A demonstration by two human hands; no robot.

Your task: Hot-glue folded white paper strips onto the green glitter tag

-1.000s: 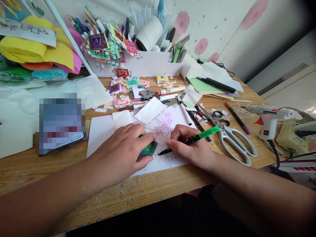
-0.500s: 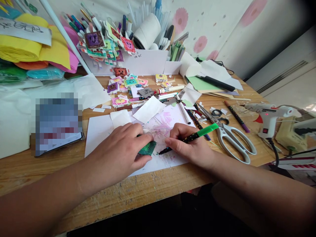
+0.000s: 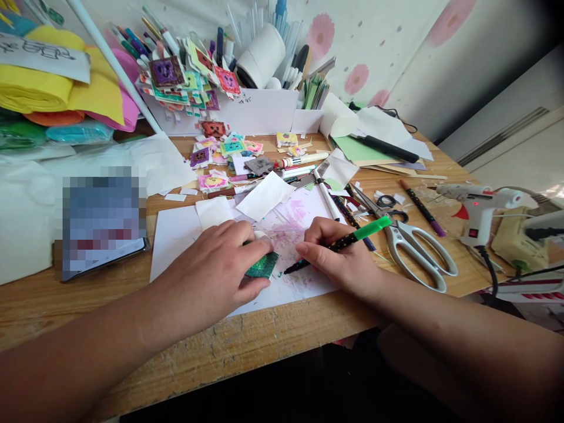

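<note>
On a stained white sheet of paper (image 3: 176,235), my left hand (image 3: 220,261) presses down a small piece coloured dark green (image 3: 263,266), its fingers covering much of it. My right hand (image 3: 341,252) grips a black marker with a green end (image 3: 372,227). The marker's dark tip is close to the sheet, just right of the green piece and apart from it. Beyond my hands lie loose white paper pieces (image 3: 265,195) and a white pen (image 3: 326,194).
Large scissors (image 3: 416,249) lie right of my right hand, near a glue gun (image 3: 480,208) with a cord. A phone (image 3: 103,223) with a blurred screen stands at left. Small coloured paper cutouts (image 3: 232,147) and a white holder (image 3: 268,111) full of pens are at the back.
Almost nothing differs. My right hand and the marker have shifted very slightly; my left hand stays on the green piece.
</note>
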